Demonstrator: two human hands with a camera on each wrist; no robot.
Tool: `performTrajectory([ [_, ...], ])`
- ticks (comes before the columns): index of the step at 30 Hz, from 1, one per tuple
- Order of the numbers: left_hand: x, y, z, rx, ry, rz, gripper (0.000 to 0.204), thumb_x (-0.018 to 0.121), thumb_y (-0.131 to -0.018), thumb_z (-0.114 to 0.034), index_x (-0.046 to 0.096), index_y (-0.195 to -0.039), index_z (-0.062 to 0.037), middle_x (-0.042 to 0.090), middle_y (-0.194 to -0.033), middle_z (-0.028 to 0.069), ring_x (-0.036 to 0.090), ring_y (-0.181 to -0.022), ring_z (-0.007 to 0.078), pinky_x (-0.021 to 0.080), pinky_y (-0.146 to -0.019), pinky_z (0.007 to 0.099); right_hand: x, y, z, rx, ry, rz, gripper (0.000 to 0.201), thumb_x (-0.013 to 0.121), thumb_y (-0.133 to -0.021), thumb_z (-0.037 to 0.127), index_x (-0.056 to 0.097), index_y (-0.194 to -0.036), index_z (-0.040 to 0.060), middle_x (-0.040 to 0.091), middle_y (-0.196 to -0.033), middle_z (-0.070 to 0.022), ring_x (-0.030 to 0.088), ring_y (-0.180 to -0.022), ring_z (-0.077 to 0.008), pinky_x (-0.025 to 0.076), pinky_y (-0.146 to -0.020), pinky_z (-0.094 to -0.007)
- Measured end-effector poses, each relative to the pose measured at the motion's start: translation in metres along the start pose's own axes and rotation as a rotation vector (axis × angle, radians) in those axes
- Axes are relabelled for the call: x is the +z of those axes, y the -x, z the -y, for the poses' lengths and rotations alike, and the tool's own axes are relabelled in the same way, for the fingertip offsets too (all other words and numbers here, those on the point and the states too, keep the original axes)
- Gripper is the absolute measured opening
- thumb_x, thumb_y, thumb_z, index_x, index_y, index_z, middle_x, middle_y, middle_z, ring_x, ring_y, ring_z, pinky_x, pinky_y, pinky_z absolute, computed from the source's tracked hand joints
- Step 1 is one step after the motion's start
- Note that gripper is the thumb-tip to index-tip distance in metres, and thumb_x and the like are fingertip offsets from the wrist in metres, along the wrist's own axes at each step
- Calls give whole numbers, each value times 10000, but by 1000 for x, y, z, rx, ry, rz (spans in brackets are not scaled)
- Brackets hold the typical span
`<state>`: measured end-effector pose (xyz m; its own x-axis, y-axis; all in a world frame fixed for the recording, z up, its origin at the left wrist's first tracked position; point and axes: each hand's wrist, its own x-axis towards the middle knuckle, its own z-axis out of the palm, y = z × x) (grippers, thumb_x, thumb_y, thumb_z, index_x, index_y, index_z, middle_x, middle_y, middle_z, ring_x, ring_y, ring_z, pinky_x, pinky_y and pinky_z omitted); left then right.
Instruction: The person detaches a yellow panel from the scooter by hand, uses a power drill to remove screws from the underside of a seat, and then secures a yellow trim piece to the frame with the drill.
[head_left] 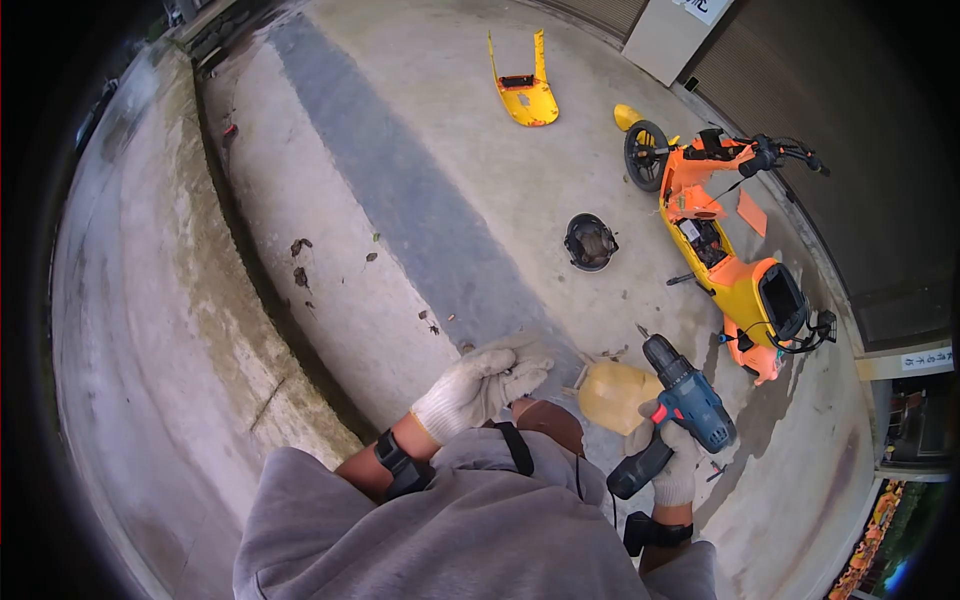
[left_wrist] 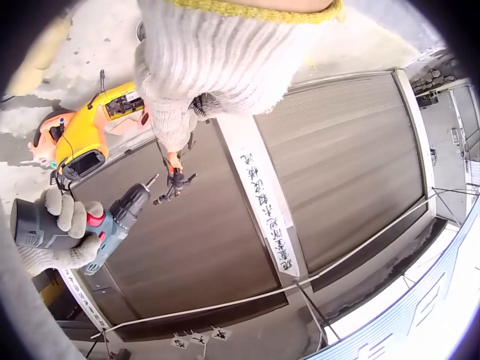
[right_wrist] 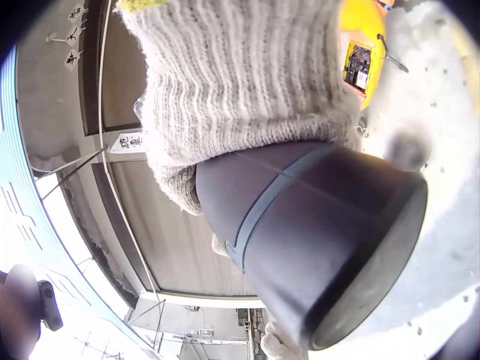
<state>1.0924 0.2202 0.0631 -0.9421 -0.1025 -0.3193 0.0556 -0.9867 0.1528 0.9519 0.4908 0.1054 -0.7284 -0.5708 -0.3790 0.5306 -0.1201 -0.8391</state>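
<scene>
My right hand, in a white knit glove, grips a blue-and-black cordless drill by its handle. The bit points forward, toward the upper left in the head view. Close up in the right wrist view is the drill's dark battery base. My left hand, gloved too, is raised in front of my body with its fingers loosely bent together; what may lie in its palm I cannot tell. Ahead to the right, an orange-and-yellow electric scooter stands with its inner parts exposed.
A black helmet lies on the concrete, and a yellow scooter panel farther ahead. A tan rounded object sits close in front of me. An orange panel is beside the scooter. A low concrete ledge runs along the left; shutters line the right.
</scene>
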Motion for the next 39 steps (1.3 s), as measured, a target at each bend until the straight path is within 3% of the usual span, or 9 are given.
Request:
performTrajectory([
  [7,-10,-46,-14,71,-23,-228,374,399,-1013,-105,424,-1341,72,549,-1272,251,559,-1204,339,501,-1024,412,-22,-55,-1,43,8,-21,468,654,-783,259,579,-1111,-67,640,-681,-123,618,-549,-264,524,-556,-403],
  [12,25,-87,-35,-19,11,-91,468,435,-914,7,390,-1370,102,525,-1322,239,547,-1224,329,437,-1089,398,-28,-96,17,137,-37,-59,401,626,-793,152,574,-1139,-44,662,-889,-138,681,-693,-240,592,-619,-369],
  [15,38,-110,-42,-22,-130,-78,535,426,-861,63,364,-1391,111,499,-1361,240,534,-1244,328,431,-1094,379,-31,-119,29,118,16,-26,436,629,-800,204,577,-1137,-69,665,-770,-157,689,-622,-278,609,-589,-381],
  [20,64,-135,-50,-17,-307,-116,505,439,-874,64,391,-1374,112,497,-1366,243,528,-1256,320,441,-1085,386,-29,-151,49,121,-64,-17,418,653,-790,180,576,-1137,-40,665,-815,-161,666,-602,-262,585,-628,-345],
  [25,72,-157,-65,-37,-400,-125,447,519,-941,-49,428,-1351,105,528,-1335,227,561,-1218,306,477,-1043,391,-39,-185,71,217,39,194,521,675,-788,157,541,-1257,-28,682,-926,-119,680,-792,-219,572,-727,-337],
  [31,61,-193,-111,-142,-303,-10,515,625,-935,-281,478,-1310,39,606,-1203,163,631,-1083,262,534,-930,359,5,-198,104,213,160,183,457,726,-810,180,600,-1208,-7,694,-944,-97,681,-859,-195,537,-785,-307],
  [33,61,-207,-133,-159,-156,-58,452,616,-942,-295,506,-1269,-5,623,-1141,122,644,-1043,247,543,-908,360,27,-204,111,295,189,249,391,712,-845,118,611,-1200,-11,686,-1030,-93,641,-1017,-181,505,-884,-312],
  [36,50,-231,-173,-203,-113,-7,395,606,-945,-331,549,-1195,-30,626,-1084,89,645,-1048,239,550,-886,348,86,-215,105,-53,379,227,399,693,-846,27,599,-1234,15,680,-1094,-78,634,-1059,-161,490,-930,-303],
  [39,49,-247,-211,-210,-155,-10,373,616,-934,-370,580,-1126,-53,613,-978,42,650,-953,196,554,-827,315,130,-233,102,7,353,292,418,649,-851,-57,560,-1259,-39,679,-1063,-106,643,-1009,-162,491,-901,-287],
])
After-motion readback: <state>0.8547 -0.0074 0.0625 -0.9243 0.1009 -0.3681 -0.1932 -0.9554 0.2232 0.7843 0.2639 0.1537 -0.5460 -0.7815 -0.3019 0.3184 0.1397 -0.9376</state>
